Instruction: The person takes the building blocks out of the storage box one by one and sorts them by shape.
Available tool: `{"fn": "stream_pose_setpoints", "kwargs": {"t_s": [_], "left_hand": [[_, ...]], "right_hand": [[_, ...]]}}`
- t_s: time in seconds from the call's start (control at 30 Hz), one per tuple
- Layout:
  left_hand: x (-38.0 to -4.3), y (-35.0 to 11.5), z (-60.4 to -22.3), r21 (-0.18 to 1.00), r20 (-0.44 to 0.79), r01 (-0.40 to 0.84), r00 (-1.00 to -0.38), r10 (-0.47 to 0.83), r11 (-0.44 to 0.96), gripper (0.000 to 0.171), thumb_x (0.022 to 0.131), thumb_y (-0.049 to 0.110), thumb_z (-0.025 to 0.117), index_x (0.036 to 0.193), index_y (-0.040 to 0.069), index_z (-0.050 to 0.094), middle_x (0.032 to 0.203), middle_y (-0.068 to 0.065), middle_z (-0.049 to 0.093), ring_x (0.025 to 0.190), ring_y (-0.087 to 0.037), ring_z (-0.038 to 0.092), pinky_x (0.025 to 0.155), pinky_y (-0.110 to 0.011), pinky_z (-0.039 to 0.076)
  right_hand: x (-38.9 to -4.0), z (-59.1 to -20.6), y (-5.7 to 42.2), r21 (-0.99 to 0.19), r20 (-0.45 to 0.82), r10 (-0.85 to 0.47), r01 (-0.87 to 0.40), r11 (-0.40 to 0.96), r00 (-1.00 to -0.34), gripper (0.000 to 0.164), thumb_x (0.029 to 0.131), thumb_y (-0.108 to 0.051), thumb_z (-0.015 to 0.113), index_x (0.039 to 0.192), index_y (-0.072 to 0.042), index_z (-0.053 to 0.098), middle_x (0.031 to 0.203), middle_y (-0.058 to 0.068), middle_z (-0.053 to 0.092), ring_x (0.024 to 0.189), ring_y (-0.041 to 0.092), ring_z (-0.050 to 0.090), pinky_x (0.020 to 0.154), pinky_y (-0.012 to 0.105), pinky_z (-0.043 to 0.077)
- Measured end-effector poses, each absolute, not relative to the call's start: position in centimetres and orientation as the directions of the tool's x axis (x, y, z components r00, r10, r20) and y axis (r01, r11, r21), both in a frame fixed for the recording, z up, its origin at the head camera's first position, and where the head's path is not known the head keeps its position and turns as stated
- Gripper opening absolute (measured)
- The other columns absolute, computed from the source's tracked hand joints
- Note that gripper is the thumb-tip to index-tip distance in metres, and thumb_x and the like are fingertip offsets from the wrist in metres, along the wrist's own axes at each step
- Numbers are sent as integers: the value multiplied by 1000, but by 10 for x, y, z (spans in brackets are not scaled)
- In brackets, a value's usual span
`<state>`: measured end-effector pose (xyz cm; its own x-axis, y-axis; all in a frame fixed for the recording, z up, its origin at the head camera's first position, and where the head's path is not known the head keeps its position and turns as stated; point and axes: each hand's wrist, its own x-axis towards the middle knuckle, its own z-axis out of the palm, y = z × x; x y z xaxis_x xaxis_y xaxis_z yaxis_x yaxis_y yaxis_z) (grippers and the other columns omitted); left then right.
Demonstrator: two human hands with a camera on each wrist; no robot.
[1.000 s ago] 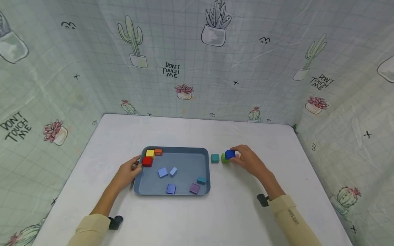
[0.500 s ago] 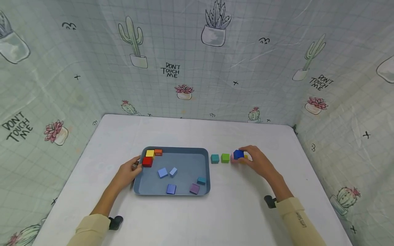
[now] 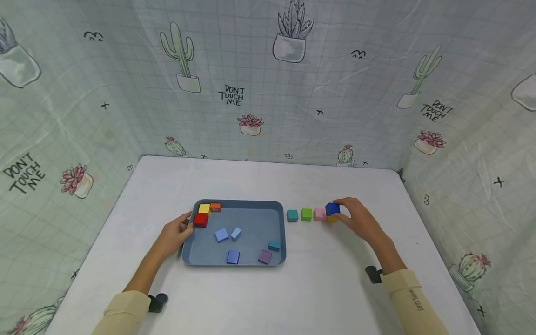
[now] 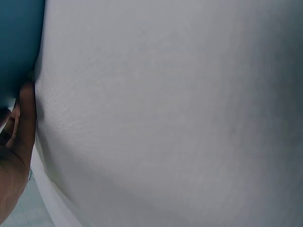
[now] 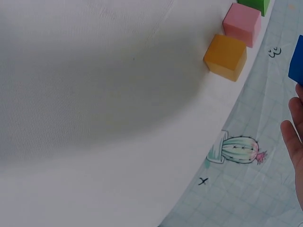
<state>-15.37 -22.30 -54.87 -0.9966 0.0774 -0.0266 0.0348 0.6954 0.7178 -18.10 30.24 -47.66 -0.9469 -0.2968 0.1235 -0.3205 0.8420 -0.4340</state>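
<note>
The right hand [image 3: 358, 218] pinches the blue cube [image 3: 332, 209] aloft, presumably to clear the yellow cube [image 3: 331, 219], beyond the right edge of the tray [image 3: 251, 218]. The left hand [image 3: 173, 233] touches its left edge, perhaps as a brace; grip indeterminable.

1. Head view: moderate, diffuse light covers the white table [image 3: 259, 298]; the patterned cloth [image 3: 251, 60] appears duller toward 12 o'clock.
2. Shadow: soft-edged, on the 8 o'clock side of the right forearm [image 3: 385, 253].
3. Left wrist view: dim and grey, low in surface detail; a dark band occupies 3 o'clock. The left hand [image 4: 16, 146] at 8 o'clock is underlit.
4. Right wrist view: broad, soft shadow at 9 o'clock; brighter at 6. The printed cactus [image 5: 240, 150] is legible.
</note>
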Motion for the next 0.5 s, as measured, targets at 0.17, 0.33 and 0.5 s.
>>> {"fn": "stream_pose_setpoints", "kwargs": {"t_s": [0.17,0.33,0.5], "left_hand": [[-154,-222,-549,717,-31,32,-996,78,697,52,92,15,52,137,-7,41,109,-23,57,85,-26,57,71,-36,50],[-154,-222,-549,717,-34,27,-997,74,697,52,91,15,52,137,-7,41,109,-23,57,86,-26,58,71,-36,50],[-154,-222,-548,716,-33,29,-997,76,697,52,91,14,52,137,-8,40,109,-23,57,85,-26,58,71,-36,50]], "right_hand": [[-183,-478,309,-437,116,-286,-307,845,-951,43,87,-19,68,126,-5,55,123,16,54,118,34,45,95,52,38],[-185,-480,315,-448,99,-272,-287,847,-957,45,87,-21,68,127,-5,54,123,17,53,119,35,43,96,53,36],[-185,-482,318,-455,87,-261,-271,848,-962,45,88,-20,67,128,-4,54,124,18,52,120,36,43,97,54,35]]}}
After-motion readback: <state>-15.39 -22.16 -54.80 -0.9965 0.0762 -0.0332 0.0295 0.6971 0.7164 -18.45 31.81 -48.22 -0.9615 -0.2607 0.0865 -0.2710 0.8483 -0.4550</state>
